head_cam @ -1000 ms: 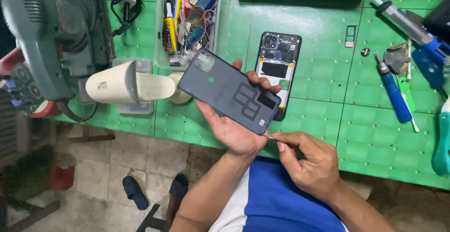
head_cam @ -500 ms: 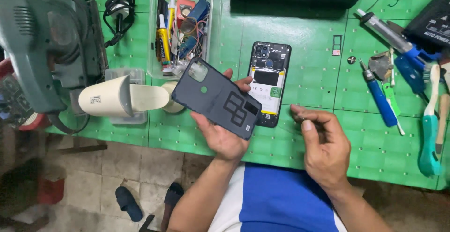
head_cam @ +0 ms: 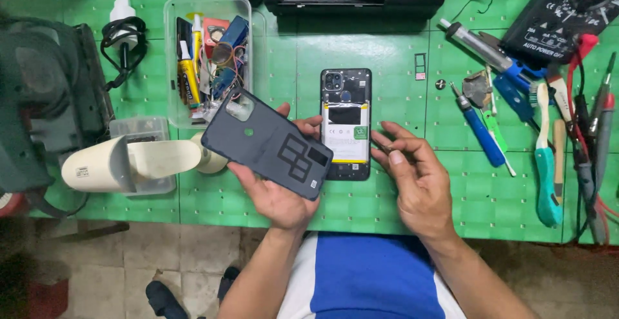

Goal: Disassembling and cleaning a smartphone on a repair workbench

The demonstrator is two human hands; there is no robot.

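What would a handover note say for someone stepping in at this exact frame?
Left hand: holds the dark grey plastic phone back cover, tilted, lifted above the green gridded mat.
Right hand: empty as far as can be seen, fingers bent, beside the opened black phone, not touching it.
Phone: flat on the mat, insides facing up, battery exposed.
Done: back cover is off.
Left: phone lies open; blue-handled screwdriver lies untouched to its right.
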